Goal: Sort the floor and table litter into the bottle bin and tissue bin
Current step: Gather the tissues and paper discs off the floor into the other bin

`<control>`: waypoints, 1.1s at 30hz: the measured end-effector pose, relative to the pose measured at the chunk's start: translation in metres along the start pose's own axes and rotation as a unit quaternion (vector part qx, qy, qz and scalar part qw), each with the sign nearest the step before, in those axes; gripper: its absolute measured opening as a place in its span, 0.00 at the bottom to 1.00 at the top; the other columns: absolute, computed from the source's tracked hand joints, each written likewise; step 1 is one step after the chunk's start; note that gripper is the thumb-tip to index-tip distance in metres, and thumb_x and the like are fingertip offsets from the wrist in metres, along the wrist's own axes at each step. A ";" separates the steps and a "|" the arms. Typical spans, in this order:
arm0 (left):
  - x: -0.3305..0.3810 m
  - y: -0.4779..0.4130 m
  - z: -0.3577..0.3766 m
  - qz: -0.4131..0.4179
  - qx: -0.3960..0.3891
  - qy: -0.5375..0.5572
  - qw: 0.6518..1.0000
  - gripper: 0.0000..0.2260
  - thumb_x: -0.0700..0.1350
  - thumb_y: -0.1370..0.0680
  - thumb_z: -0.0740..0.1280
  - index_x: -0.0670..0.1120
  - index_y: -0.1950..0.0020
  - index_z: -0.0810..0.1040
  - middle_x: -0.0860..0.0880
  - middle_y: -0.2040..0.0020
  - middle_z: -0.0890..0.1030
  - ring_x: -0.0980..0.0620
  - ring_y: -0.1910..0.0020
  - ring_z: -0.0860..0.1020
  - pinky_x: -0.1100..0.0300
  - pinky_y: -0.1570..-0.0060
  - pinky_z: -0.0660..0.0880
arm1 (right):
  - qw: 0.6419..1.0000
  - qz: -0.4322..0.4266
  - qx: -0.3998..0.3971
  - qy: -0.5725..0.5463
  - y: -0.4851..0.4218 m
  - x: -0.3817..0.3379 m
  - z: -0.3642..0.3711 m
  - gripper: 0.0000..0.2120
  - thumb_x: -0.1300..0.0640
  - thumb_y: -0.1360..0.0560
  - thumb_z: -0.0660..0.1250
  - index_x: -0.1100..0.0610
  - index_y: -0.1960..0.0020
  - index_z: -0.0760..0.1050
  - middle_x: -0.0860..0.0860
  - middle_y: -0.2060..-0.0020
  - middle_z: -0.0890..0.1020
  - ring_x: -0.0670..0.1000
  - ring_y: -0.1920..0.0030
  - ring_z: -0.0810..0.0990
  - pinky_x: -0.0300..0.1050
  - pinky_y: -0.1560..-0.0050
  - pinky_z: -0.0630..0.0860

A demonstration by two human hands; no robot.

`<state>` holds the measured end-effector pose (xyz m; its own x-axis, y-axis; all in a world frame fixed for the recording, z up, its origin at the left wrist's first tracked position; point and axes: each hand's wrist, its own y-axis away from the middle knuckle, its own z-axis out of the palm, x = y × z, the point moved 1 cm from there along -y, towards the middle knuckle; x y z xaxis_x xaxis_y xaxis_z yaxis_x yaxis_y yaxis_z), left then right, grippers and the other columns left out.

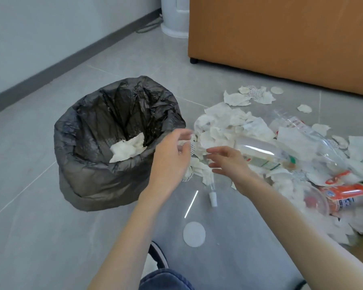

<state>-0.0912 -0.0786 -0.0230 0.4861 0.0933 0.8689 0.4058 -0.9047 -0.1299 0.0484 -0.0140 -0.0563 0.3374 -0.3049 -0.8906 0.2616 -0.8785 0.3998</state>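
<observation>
A bin lined with a black bag [88, 164] stands on the floor at the left, with crumpled white tissue [127, 149] inside. To its right lies a heap of white tissues [224, 124] mixed with clear plastic bottles [258, 150]. A bottle with an orange label [348, 195] lies at the right edge. My left hand [172, 158] hovers between the bin and the heap, fingers relaxed and holding nothing. My right hand [228, 164] is just beside it over the heap's near edge, fingers spread and empty.
An orange-brown cabinet [281, 38] stands behind the heap, a white cylindrical appliance [174, 15] beside it by the wall. On the grey tiles near me lie a round white pad [194, 234] and a small clear tube with a white cap [212, 195]. My shoe [158, 256] shows below.
</observation>
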 end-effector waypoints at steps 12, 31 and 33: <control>-0.120 0.009 0.052 -0.076 -0.278 -0.292 0.912 0.29 0.42 0.21 0.61 0.51 0.23 0.54 0.47 0.22 0.51 0.46 0.24 0.54 0.54 0.28 0.55 | 0.845 -0.121 -0.085 0.514 0.010 0.114 0.016 0.18 0.66 0.23 0.56 0.59 0.34 0.69 0.50 0.25 0.55 0.57 0.34 0.64 0.52 0.41 0.73; -0.125 0.026 0.070 -0.011 -0.233 -0.350 0.907 0.20 0.40 0.22 0.63 0.51 0.31 0.67 0.48 0.35 0.69 0.45 0.38 0.68 0.54 0.43 0.70 | 0.903 -0.099 -0.015 0.418 0.026 0.137 -0.030 0.11 0.57 0.21 0.60 0.51 0.40 0.73 0.46 0.42 0.73 0.55 0.48 0.77 0.47 0.56 0.73; -0.125 0.033 0.072 -0.020 -0.222 -0.349 0.910 0.21 0.42 0.22 0.63 0.51 0.30 0.66 0.47 0.36 0.70 0.45 0.38 0.69 0.54 0.44 0.70 | 0.920 -0.101 0.014 0.379 0.026 0.133 -0.028 0.10 0.54 0.21 0.60 0.49 0.40 0.73 0.47 0.44 0.75 0.54 0.49 0.78 0.47 0.56 0.73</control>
<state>-0.0825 -0.0901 -0.1701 0.9142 0.2313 0.3327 0.1566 -0.9589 0.2365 0.1258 -0.0669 -0.1587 0.8205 0.2004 -0.5354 0.3682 -0.9017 0.2267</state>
